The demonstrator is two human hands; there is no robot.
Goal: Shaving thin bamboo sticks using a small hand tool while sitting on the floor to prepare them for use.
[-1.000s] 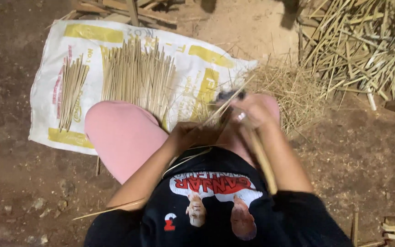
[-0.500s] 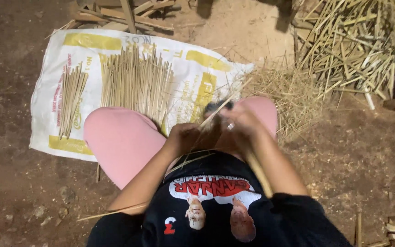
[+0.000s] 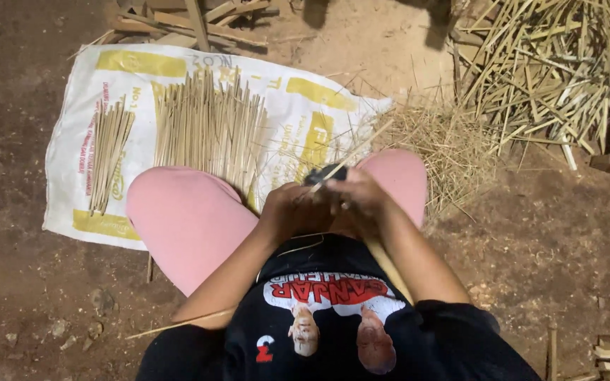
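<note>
Your left hand [image 3: 292, 210] and right hand [image 3: 360, 201] are meeting over your lap | fingers [image 3: 347, 189] are pinching a thin bamboo sliver [image 3: 361, 149] | sliver is pointing far-right past a dark knife [image 3: 325, 172].

Thin bamboo stick [image 3: 353, 154] is showing pale, dry, matt wood. Woven plastic sack [image 3: 72, 127] is lying white, slightly sheened, printed yellow. Split sticks [image 3: 210, 127] are appearing rough, fibrous. Earth floor [image 3: 552, 240] is looking coarse, dusty.

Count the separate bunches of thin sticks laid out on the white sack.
2. A small bunch lies near the sack's left edge; a larger bunch lies at its middle, partly hidden by the pink-clad knee.
</note>
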